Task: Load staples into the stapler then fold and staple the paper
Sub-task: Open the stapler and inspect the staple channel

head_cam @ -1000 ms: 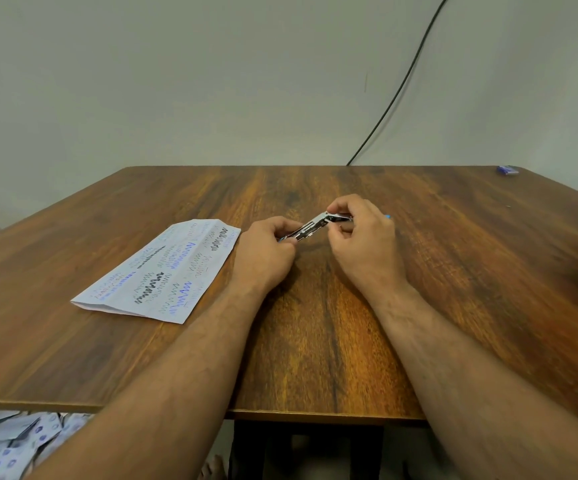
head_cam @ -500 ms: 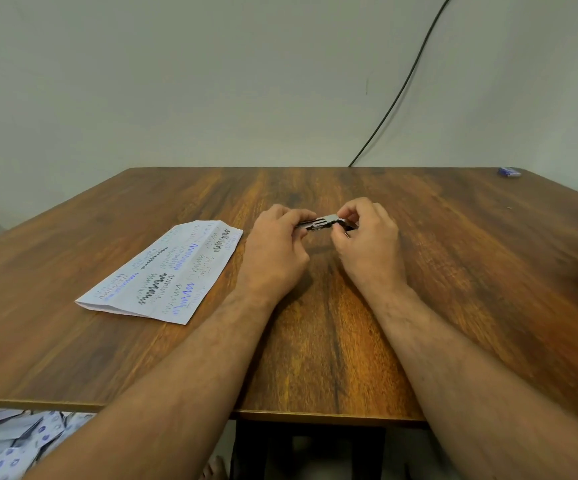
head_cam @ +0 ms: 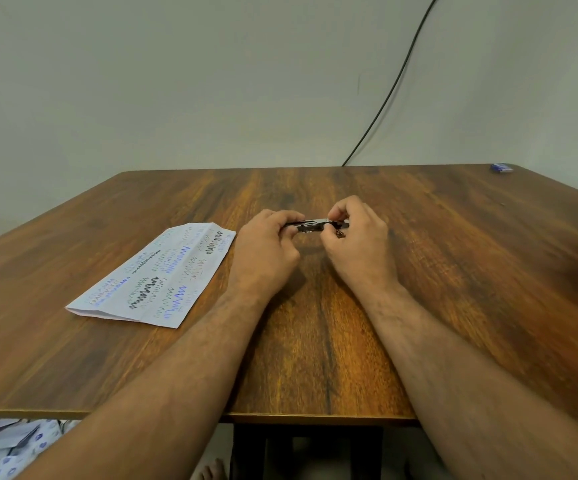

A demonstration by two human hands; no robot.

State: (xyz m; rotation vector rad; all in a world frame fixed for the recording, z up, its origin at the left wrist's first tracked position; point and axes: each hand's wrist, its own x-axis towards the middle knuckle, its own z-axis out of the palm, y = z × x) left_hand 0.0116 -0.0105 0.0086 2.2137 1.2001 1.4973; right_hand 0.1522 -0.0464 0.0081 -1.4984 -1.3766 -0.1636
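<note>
**Staples at risk of spilling**

Head view: at frame centre, our left hand (head_cam: 266,242) and right hand (head_cam: 356,237) each pinched an end of the small silver metal stapler (head_cam: 311,226). A slip could have scattered staples. The folded scribbled white paper (head_cam: 156,275) lay centre-left on the brown wooden table (head_cam: 453,271).

A wooden bench (head_cam: 453,306) lies under the fingers. Far beyond them to the right, a small blue box (head_cam: 502,167) sits near the corner; a black cable (head_cam: 394,84) climbs the wall (head_cam: 176,81) behind.
</note>
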